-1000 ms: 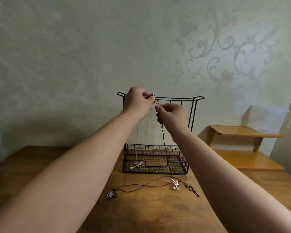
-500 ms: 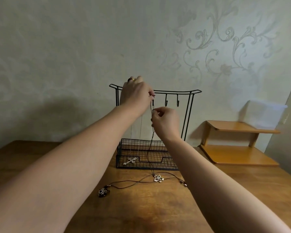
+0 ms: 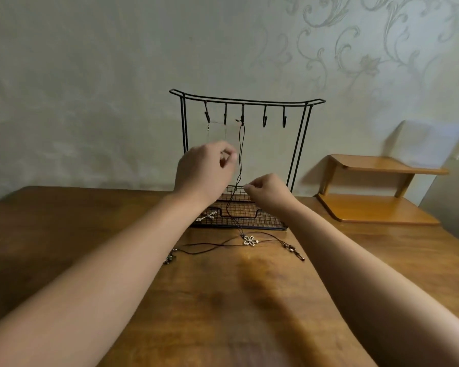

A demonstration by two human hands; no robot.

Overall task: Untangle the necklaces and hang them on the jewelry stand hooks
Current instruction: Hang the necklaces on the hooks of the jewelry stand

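Cord hung, one necklace left on the table

Both hands (image 3: 204,168) (image 3: 269,192) hovered loosely curled, gripping nothing; the remaining necklace (image 3: 223,245) lay crosswise at six o'clock, right hand nearer.

1. A black wire jewelry stand (image 3: 298,144) with five hooks and a mesh basket base stands at the far side of a brown wooden table (image 3: 223,308).
2. A dark cord necklace (image 3: 240,154) hangs from the middle hook (image 3: 242,115), its silver flower pendant (image 3: 250,240) lying on the table.
3. A thin silver chain (image 3: 208,129) hangs from the leftmost hook; a silver cross pendant (image 3: 206,216) lies in the basket.
4. Left hand (image 3: 204,172) and right hand (image 3: 269,192), fingers loosely curled, are just beside the cord; contact is unclear.
5. A second dark cord (image 3: 210,245) lies on the table.
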